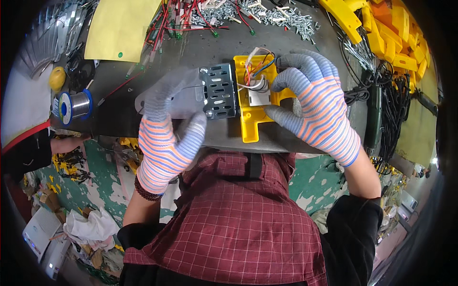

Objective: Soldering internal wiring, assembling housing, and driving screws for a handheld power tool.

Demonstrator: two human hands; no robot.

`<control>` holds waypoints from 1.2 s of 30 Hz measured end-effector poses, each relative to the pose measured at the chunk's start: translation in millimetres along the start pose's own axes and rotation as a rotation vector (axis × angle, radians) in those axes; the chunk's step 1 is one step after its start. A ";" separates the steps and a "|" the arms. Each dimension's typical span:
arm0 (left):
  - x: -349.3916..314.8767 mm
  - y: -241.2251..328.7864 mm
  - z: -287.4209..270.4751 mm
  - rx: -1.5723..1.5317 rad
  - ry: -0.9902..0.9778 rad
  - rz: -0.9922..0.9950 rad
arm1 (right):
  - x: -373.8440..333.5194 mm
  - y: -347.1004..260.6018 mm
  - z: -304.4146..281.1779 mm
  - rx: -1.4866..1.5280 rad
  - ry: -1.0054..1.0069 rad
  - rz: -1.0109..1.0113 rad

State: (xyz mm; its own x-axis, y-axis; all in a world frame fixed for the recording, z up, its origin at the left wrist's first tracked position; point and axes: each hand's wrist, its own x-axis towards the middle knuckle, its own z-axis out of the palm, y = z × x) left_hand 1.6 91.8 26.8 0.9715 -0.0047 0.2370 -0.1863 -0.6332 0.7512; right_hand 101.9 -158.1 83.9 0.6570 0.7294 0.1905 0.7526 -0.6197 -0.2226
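My left hand [164, 119], in a striped knit glove, curls round a flat metal plate [220, 90]; its fingers are blurred by motion. The plate has rows of slots in a dark section and a smooth grey part under my hand. Against its right edge lies a yellow plastic housing shell [250, 127] with its inside facing up. White, red and blue wires and a white block-shaped part [260, 97] sit within the shell. My right hand [317, 95], gloved the same way, pinches the shell's right side, thumb near and fingers far.
Screws [296, 19] and red-wired parts with green tips [214, 33] lie at the back of the dark bench. Yellow shells [396, 33] and black cables [393, 114] pile up right. A solder wire spool [76, 107] and yellow sheet [119, 31] are left.
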 end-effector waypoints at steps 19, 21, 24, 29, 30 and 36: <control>24.2 28.3 16.5 0.185 -0.087 0.153 | -70.9 68.0 -25.8 0.273 -0.065 0.329; 36.1 32.0 19.2 0.114 -0.073 0.195 | -82.0 75.7 -18.1 0.122 -0.060 0.210; 51.1 32.5 23.8 0.053 -0.025 0.198 | -80.3 83.9 -8.9 0.028 -0.032 0.209; 68.5 34.0 30.2 -0.202 0.057 0.152 | -79.7 89.8 -5.9 0.372 0.118 0.458; 71.0 31.8 30.6 -0.285 0.030 0.112 | -76.9 85.9 -11.6 0.537 0.123 0.534; 83.3 44.5 34.9 -0.166 -0.264 0.188 | -77.2 84.9 -37.2 0.683 -0.151 0.458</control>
State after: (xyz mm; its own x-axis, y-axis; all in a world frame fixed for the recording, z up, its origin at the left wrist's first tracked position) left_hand 79.3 36.3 58.5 0.9182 -0.3224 0.2301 -0.3659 -0.4681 0.8043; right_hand 116.7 -277.8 85.9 0.8417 0.5094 -0.1790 0.1885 -0.5878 -0.7867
